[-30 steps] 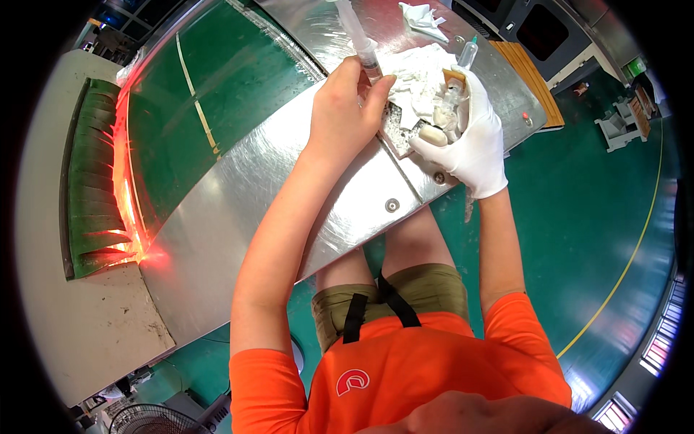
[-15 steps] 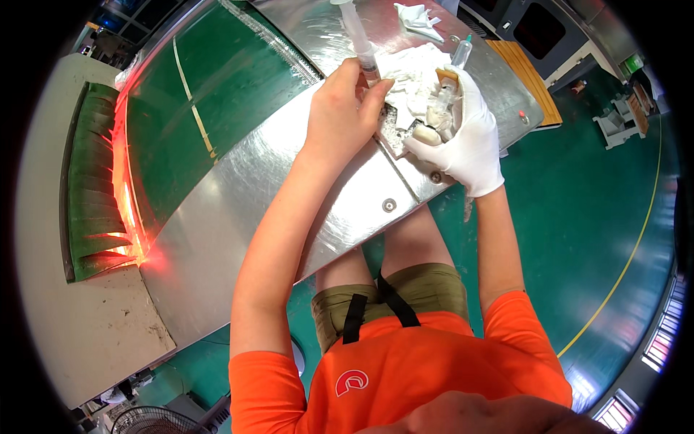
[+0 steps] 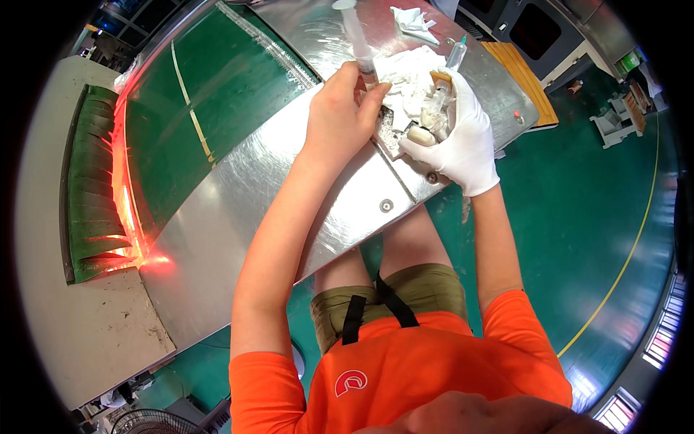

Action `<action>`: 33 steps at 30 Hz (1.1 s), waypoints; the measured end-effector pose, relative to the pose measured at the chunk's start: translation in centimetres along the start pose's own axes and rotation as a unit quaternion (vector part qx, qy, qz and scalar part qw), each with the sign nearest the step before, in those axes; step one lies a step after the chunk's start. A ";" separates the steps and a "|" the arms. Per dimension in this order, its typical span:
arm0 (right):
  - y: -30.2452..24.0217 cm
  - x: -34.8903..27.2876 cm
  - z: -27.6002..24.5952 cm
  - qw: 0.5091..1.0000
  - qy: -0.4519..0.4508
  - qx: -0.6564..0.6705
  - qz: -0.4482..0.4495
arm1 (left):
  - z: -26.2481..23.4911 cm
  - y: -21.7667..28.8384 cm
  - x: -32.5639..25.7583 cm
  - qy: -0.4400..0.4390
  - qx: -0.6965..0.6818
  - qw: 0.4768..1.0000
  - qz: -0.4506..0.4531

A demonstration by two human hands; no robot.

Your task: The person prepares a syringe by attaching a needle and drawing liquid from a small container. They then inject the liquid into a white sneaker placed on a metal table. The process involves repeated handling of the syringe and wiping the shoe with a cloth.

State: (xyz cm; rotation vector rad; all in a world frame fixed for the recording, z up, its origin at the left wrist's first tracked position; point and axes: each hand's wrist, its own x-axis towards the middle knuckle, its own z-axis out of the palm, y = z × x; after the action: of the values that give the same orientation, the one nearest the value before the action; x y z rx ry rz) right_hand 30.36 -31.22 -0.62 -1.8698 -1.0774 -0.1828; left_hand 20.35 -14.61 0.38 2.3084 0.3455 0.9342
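A large clear syringe (image 3: 356, 40) stands tilted with its tip down near the far end of the metal surface (image 3: 289, 195), plunger end angled away toward the top of the view, and the bare left hand (image 3: 340, 119) is curled round its lower barrel, fingers closed on it, thumb side toward the work, a grip that looks meant to steer the tip. Right beside that tip sits a small pale part (image 3: 434, 108), cream and whitish, cradled in the white-gloved right hand (image 3: 459, 137); the gloved fingers wrap it from below and behind, closed on it, which seems to keep it steady and turned up toward the syringe. Just what the part is cannot be told; it is small and half hidden by the glove. Both hands meet over a crumpled white cloth (image 3: 405, 76) spread on the surface, probably there to catch drips. A second, smaller syringe (image 3: 455, 54) lies just past the cloth, and another wad of white cloth (image 3: 413, 20) sits farther off, apart. To the left runs a green conveyor belt (image 3: 210, 108), with a red glow (image 3: 126, 210) along its near edge. Below, the green floor (image 3: 585, 231) with a yellow line.
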 end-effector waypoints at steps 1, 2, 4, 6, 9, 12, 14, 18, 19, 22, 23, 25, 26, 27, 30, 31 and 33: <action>0.0 0.1 0.0 1.000 -0.002 0.002 0.000 | -0.1 0.1 0.0 0.002 0.005 1.000 -0.006; 0.1 0.1 0.0 1.000 0.000 0.003 -0.001 | -0.2 -0.1 0.2 -0.001 -0.032 0.998 -0.049; 0.3 0.1 0.0 1.000 0.005 0.007 -0.004 | -0.4 -0.7 0.3 -0.006 -0.106 0.985 -0.135; 0.2 0.2 0.0 1.000 0.000 0.006 -0.001 | -0.3 -1.1 0.2 0.009 -0.153 0.977 -0.145; 0.2 0.2 -0.1 1.000 -0.005 0.008 0.008 | -0.3 -1.0 0.3 0.008 -0.147 0.978 -0.149; 0.2 0.1 0.0 1.000 0.005 -0.012 0.006 | -0.6 -0.2 0.3 0.000 -0.100 0.986 -0.134; 0.1 0.1 0.0 1.000 0.011 -0.021 0.003 | -0.6 0.2 0.2 0.002 -0.087 0.991 -0.102; 0.0 0.0 0.0 1.000 -0.003 -0.020 0.005 | -0.1 0.2 0.1 0.015 -0.055 0.998 -0.034; 0.0 0.0 0.0 1.000 -0.010 -0.019 0.007 | -0.1 0.1 0.2 0.018 -0.053 0.998 -0.021; 0.0 0.0 0.0 1.000 -0.007 -0.025 -0.004 | -0.5 0.7 0.1 0.018 -0.074 0.996 -0.055; 0.0 0.0 0.1 1.000 -0.008 -0.025 -0.001 | -0.7 0.9 0.2 0.016 -0.085 0.993 -0.079; -0.1 0.0 0.1 1.000 -0.008 -0.024 0.003 | -0.7 -0.4 0.3 0.009 -0.111 0.987 -0.115; -0.2 0.0 0.1 1.000 -0.009 -0.025 0.001 | -0.8 -0.9 0.4 0.007 -0.123 0.984 -0.132; -0.3 0.0 0.1 1.000 -0.010 -0.026 -0.002 | -0.8 -1.1 0.2 0.006 -0.215 0.963 -0.164; -0.4 0.0 0.1 1.000 -0.013 -0.027 0.002 | -1.6 -0.7 0.5 0.040 -0.323 0.917 -0.230; -0.6 -0.1 0.1 1.000 -0.015 -0.028 0.004 | -1.8 -0.6 0.5 0.043 -0.350 0.906 -0.236; -0.9 -0.1 0.2 0.999 -0.014 -0.029 0.012 | -2.5 -0.1 0.3 0.045 -0.375 0.894 -0.243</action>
State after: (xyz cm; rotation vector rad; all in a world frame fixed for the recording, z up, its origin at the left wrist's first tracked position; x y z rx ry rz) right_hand 29.59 -31.04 -0.22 -1.9424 -1.0783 -0.1761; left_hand 18.86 -13.31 1.90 1.3845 0.4717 0.7375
